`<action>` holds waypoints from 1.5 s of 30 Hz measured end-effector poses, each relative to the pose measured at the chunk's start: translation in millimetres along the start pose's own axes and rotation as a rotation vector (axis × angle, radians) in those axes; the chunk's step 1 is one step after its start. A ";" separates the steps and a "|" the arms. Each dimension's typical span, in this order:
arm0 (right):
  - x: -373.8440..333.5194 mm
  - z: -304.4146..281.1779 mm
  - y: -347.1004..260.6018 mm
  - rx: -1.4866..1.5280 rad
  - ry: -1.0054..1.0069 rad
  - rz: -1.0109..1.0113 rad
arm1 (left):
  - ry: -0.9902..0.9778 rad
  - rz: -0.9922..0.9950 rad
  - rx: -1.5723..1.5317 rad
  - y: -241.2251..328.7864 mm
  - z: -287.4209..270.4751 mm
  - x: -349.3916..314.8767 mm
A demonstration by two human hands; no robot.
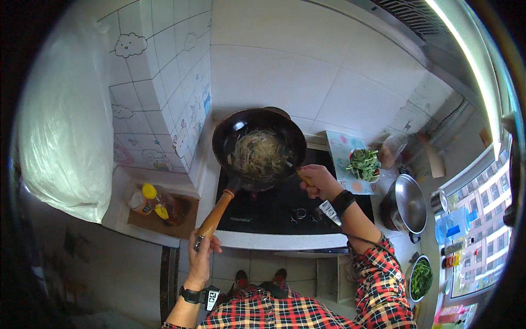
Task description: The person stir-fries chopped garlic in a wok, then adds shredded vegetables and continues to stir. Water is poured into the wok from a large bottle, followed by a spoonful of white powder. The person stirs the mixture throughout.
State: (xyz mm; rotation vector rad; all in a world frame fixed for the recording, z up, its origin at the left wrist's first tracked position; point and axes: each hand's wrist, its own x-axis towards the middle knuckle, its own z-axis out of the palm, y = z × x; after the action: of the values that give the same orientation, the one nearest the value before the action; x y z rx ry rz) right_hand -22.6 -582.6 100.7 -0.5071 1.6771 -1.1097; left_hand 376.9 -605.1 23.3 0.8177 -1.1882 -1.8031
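Note:
A dark wok (222, 143) sits on the black glass cooktop (263, 214), its long wooden handle (215, 213) pointing toward me. Pale, thin noodle-like strands (260, 152) lie heaped in it. Around the handle's near end, my left hand (200, 257) is closed. My right hand (319, 182) grips the short wooden handle of a metal cooking utensil (290, 164) at the wok's right rim. That tool's head dips among the strands and is hidden, so its exact kind cannot be told.
Right of the cooktop are a bowl of leafy greens (364, 164), a steel pot (408, 204) and another bowl of chopped greens (421, 279). Bottles (150, 192) stand in a tray at left, below a large hanging plastic bag (66, 126). A tiled wall rises behind the wok.

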 end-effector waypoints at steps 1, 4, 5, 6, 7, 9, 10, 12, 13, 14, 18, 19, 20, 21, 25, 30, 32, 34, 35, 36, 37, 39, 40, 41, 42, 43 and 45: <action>-1.6 -1.6 -2.5 0.177 -0.074 0.077 | -0.001 0.003 -0.001 -0.2 -0.9 0.6; -11.7 -3.9 -5.6 0.028 -0.081 0.001 | 0.006 -0.011 -0.019 -1.7 -2.0 1.0; -16.7 -1.4 -2.9 -0.278 0.049 -0.335 | -0.001 -0.017 -0.020 -2.0 -1.8 1.3; -22.8 4.5 2.9 -0.589 0.187 -0.668 | -0.004 -0.018 -0.020 -1.9 -2.0 1.5; -27.1 10.6 6.7 -0.910 0.336 -0.910 | -0.005 -0.013 -0.017 -1.9 -2.5 1.5; -49.3 8.8 13.2 -1.054 0.400 -0.729 | -0.019 -0.010 -0.026 -0.8 -3.0 1.4; -58.4 11.0 17.8 -1.046 0.423 -0.786 | -0.025 -0.003 -0.028 -0.4 -3.2 1.0; -74.2 15.6 29.2 -1.028 0.499 -0.897 | -0.029 -0.019 -0.011 0.7 -4.4 0.1; -78.9 19.5 35.2 -1.036 0.508 -0.883 | -0.026 -0.027 0.004 1.2 -5.0 0.0; -82.3 22.5 40.2 -1.041 0.528 -0.879 | -0.038 -0.024 -0.002 1.1 -5.4 -0.2; -86.1 27.2 48.5 -0.971 0.513 -0.935 | -0.058 -0.033 0.005 1.6 -6.8 -1.0; -86.6 28.3 49.0 -0.954 0.508 -0.956 | -0.054 -0.033 0.004 1.1 -7.4 -1.4; -87.3 29.1 48.5 -0.967 0.509 -0.938 | -0.056 -0.043 0.005 0.9 -7.7 -1.4; -87.9 29.8 47.3 -0.981 0.511 -0.922 | -0.056 -0.046 0.005 0.9 -7.7 -0.8; -93.4 33.8 41.1 -1.187 0.536 -0.845 | -0.068 -0.027 -0.004 1.5 -8.2 0.1; -96.4 49.9 41.4 -1.369 0.522 -0.815 | -0.069 -0.040 -0.028 1.3 -6.8 -2.3; -97.2 62.5 43.2 -1.398 0.503 -0.767 | -0.079 -0.021 -0.013 1.6 -7.9 -1.8; -99.4 78.9 46.7 -1.405 0.470 -0.657 | -0.077 -0.024 -0.037 -0.2 -8.5 -1.5; -99.3 86.3 47.0 -1.356 0.465 -0.705 | -0.070 -0.015 -0.050 -1.2 -9.0 -1.8; -98.8 93.8 47.6 -1.311 0.450 -0.727 | -0.070 -0.030 -0.058 -2.4 -9.5 -1.7; -97.7 100.2 48.2 -1.265 0.434 -0.750 | -0.068 -0.035 -0.069 -3.7 -10.1 -0.9; -91.4 108.9 49.3 -1.152 0.385 -0.721 | -0.075 -0.055 -0.085 -7.4 -11.7 0.1; -88.3 109.9 50.7 -1.100 0.378 -0.770 | -0.077 -0.070 -0.091 -9.9 -12.6 -0.7; -83.3 111.2 53.0 -1.044 0.358 -0.822 | -0.069 -0.067 -0.104 -12.1 -14.6 -1.9; -82.0 107.6 56.3 -0.993 0.297 -0.815 | -0.070 -0.085 -0.077 -14.9 -16.8 -2.4; -79.9 103.5 60.0 -0.946 0.261 -0.873 | -0.079 -0.107 -0.111 -18.3 -18.1 -2.4; -75.6 97.6 71.8 -0.641 0.108 -0.777 | -0.100 -0.032 -0.122 -26.6 -22.2 -5.6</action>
State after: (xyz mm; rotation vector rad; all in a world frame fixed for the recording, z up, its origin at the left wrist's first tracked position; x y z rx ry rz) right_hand 107.8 -531.8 72.5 -1.6324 1.9799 -1.1050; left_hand 391.0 -603.2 -8.8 0.6874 -1.1206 -1.9418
